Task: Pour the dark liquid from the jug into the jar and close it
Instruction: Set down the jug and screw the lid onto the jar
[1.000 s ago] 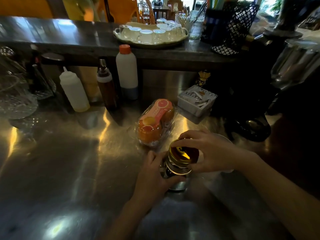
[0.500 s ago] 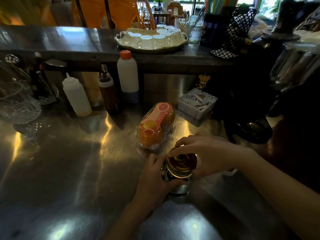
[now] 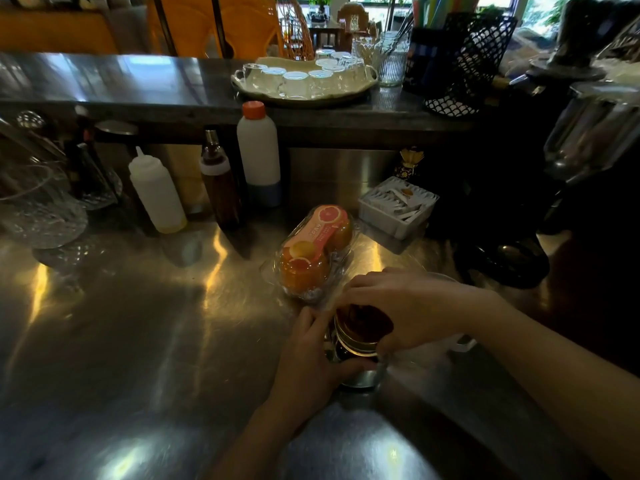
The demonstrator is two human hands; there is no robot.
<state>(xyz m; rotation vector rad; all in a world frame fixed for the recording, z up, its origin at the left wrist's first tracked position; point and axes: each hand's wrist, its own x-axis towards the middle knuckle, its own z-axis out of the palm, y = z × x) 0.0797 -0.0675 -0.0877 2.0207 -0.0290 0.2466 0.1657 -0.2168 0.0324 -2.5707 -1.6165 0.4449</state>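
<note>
While the left hand (image 3: 311,362) wraps the jar (image 3: 356,355) low and right of centre on the steel counter (image 3: 138,341), the right hand (image 3: 398,306) clamps its gold lid (image 3: 360,327). Glass full of liquid looks heavy, slick and breakable; gripping the body and the lid rim seems safest.

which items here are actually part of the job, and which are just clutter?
In play:
- jar, in left hand grip
- lid, under right hand

Lying about:
- fruit pack
- squeeze bottle
- brown bottle
- white bottle
- glasses tray
- white box
</note>
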